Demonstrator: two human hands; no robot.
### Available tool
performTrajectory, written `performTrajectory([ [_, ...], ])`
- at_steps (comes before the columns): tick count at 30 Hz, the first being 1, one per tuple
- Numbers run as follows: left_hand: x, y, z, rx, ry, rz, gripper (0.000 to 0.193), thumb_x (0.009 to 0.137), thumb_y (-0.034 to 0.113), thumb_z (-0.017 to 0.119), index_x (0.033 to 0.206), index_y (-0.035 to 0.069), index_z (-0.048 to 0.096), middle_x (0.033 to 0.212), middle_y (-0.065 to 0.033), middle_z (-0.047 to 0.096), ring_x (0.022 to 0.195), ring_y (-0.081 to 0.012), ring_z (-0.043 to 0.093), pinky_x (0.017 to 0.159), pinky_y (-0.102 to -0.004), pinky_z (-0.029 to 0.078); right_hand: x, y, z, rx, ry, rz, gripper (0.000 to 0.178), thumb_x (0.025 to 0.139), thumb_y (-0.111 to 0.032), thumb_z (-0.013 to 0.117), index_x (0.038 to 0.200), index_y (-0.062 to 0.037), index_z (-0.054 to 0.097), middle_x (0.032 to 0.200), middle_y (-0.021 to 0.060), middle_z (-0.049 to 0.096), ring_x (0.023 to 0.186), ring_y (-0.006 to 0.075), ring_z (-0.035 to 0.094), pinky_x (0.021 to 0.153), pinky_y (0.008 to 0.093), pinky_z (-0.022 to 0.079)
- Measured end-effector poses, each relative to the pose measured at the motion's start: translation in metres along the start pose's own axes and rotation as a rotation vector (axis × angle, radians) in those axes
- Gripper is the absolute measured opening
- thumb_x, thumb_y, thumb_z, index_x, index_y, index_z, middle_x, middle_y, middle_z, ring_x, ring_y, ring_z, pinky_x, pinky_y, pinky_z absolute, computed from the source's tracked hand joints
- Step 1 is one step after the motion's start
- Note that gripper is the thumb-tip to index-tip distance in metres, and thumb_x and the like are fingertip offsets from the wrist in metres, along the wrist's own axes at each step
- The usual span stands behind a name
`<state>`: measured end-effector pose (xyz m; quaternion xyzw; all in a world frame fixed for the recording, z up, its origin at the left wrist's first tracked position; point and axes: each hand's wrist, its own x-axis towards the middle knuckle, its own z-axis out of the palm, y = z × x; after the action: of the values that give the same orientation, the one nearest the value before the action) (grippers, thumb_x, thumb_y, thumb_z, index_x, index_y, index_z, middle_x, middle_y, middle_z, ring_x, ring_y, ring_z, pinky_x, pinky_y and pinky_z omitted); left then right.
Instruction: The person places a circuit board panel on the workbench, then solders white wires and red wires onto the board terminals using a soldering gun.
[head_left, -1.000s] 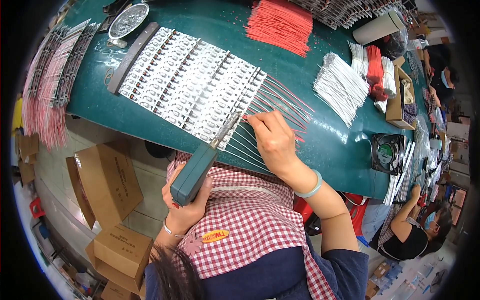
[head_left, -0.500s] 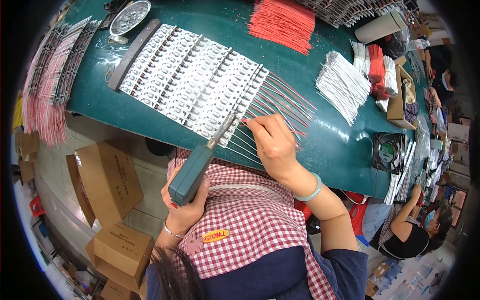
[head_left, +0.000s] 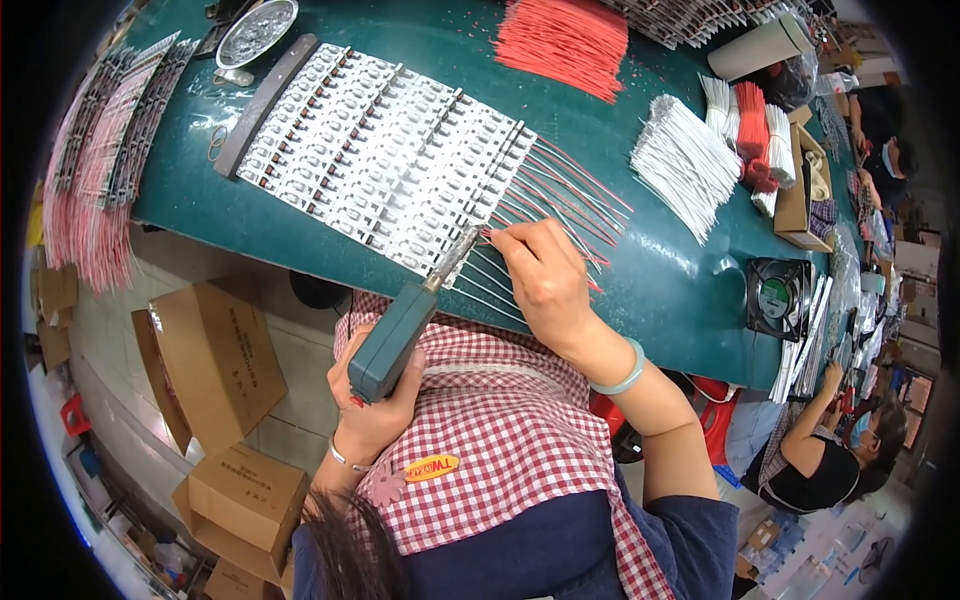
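My left hand (head_left: 376, 392) is wrapped round the dark green handle of a soldering iron (head_left: 392, 345). The iron's metal tip points up and right, at the right edge of a large panel of white circuit boards (head_left: 375, 160). Fingers pinched, my right hand (head_left: 548, 275) holds a red wire (head_left: 488, 236) against that edge, close to the tip. Red and white wires (head_left: 575, 190) fan out rightward from the panel, some passing behind my right hand. Whether the tip touches the wire's end is too small to tell.
A dark bar (head_left: 268, 105) lies along the panel's left edge. Red wires (head_left: 562, 45) and white wires (head_left: 685, 165) lie beyond, with a fan (head_left: 778, 300) at right. Wired boards (head_left: 115, 150) stack at far left; cardboard boxes (head_left: 215, 350) stand below. Other people (head_left: 825, 450) sit at right.
The iron and my left hand have shifted slightly up and to the right. My right hand has edged up and left, still pinching at the panel's edge.
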<state>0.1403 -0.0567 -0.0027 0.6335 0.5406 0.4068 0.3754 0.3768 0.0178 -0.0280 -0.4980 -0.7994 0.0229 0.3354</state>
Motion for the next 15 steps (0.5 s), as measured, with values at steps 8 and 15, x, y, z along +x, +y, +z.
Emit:
performTrajectory([
  [8,-0.0022,-0.0022,-0.0006,-0.009,0.034,-0.005,0.019,0.079,-0.003,0.076,0.096,-0.005,0.069,0.089,-0.0145,0.069,0.076,-0.0255,0.069,0.069,-0.0324,0.053,0.0000,-0.0018,-0.0001,-0.017,-0.011,0.008,0.028,0.073,0.001,0.066,0.101,0.0014,0.070,0.094,0.0081,0.063,0.083,0.0239,0.059,0.065,0.0326,0.053],
  [15,-0.0047,-0.0024,-0.0028,-0.045,0.062,0.007,0.022,0.079,-0.002,0.077,0.100,-0.007,0.070,0.093,-0.0163,0.071,0.080,-0.0272,0.070,0.073,-0.0329,0.055,0.0000,-0.0018,-0.0009,-0.029,-0.016,0.005,0.028,0.075,0.000,0.066,0.102,0.0005,0.069,0.094,0.0077,0.063,0.085,0.0237,0.059,0.066,0.0322,0.053],
])
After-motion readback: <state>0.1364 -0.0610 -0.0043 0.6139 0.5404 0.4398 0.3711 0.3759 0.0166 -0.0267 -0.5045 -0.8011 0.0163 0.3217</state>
